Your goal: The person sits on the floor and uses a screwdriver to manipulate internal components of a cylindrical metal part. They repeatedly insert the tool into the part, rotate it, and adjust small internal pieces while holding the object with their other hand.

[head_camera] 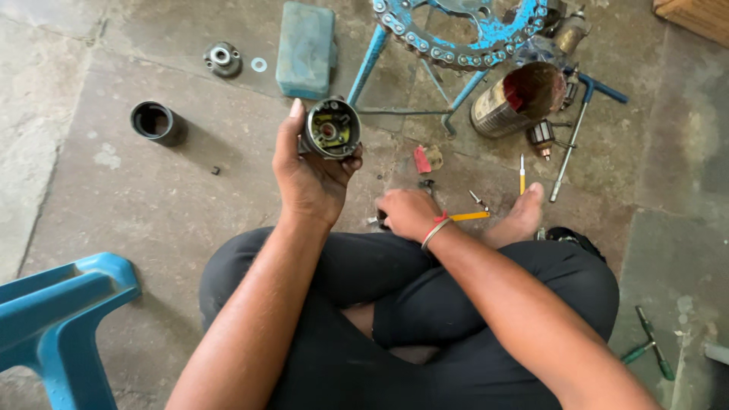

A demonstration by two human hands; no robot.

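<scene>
My left hand (pixel 310 176) holds up a round metal motor end housing (pixel 332 128), its open face turned toward me with brass-coloured parts inside. My right hand (pixel 408 212) rests low on the stone floor in front of my crossed legs, fingers curled over a small dark part that I cannot make out. A metal bangle and a red thread sit on that wrist. A yellow-handled tool (pixel 471 216) lies just right of the right hand.
A black cylindrical sleeve (pixel 157 122), a small round flange (pixel 222 58) and a washer (pixel 259 64) lie at the left. A teal box (pixel 307 48), a blue frame with chain sprocket (pixel 456 38), a rusty can (pixel 518 99), an armature (pixel 542 137), a long wrench (pixel 571 148) and green screwdrivers (pixel 649 345) surround me. A blue plastic stool (pixel 53 323) is bottom left.
</scene>
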